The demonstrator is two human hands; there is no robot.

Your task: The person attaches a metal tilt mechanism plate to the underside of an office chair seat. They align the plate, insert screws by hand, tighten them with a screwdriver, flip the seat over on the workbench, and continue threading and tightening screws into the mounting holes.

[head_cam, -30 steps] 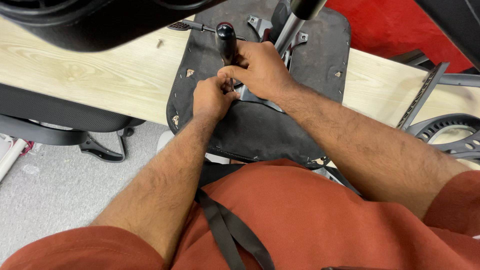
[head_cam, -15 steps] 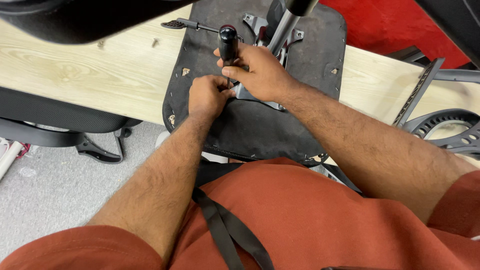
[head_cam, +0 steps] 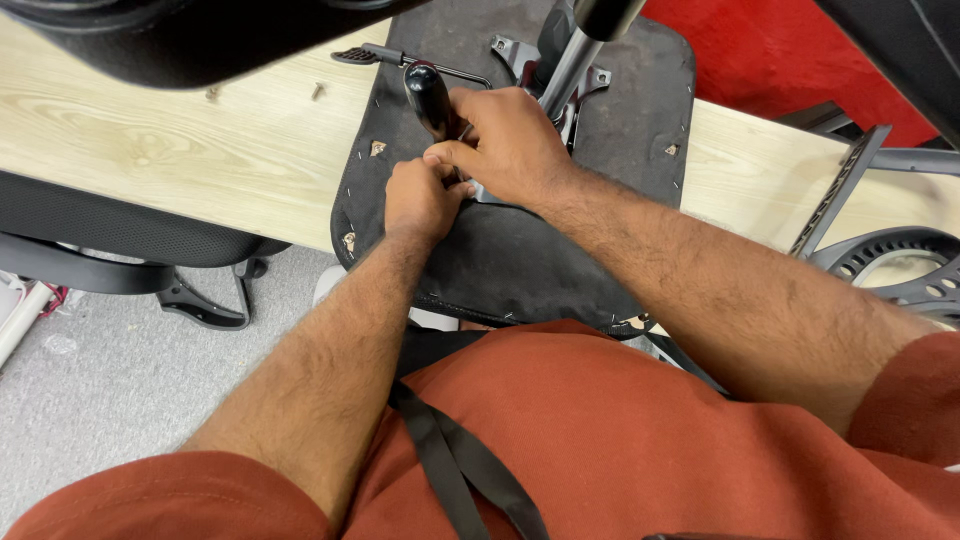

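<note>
Head view looks straight down on an upturned black seat lying on a pale wooden desk, its near edge overhanging toward the person's lap. Both hands meet at the seat's middle, touching each other. The right hand is closed around the lower end of a black-handled tool, fingers curled and thumb pointing left; the left hand sits just below and to the left of it, fingertips drawn together as if pinching something small at the tool's tip, though what it pinches is hidden between the two hands. The tool's long axis runs from the hands up and slightly left, away from the body, handle end farthest from the person. A metal mechanism plate with a grey gas column rising toward the camera stands just beyond the right hand, nearly touching its knuckles. A thin lever stretches left from that plate across the seat's far edge. Two loose screws lie on the desk well to the left, nearer the left hand. A black chair part rests at the right. No container is in sight.
</note>
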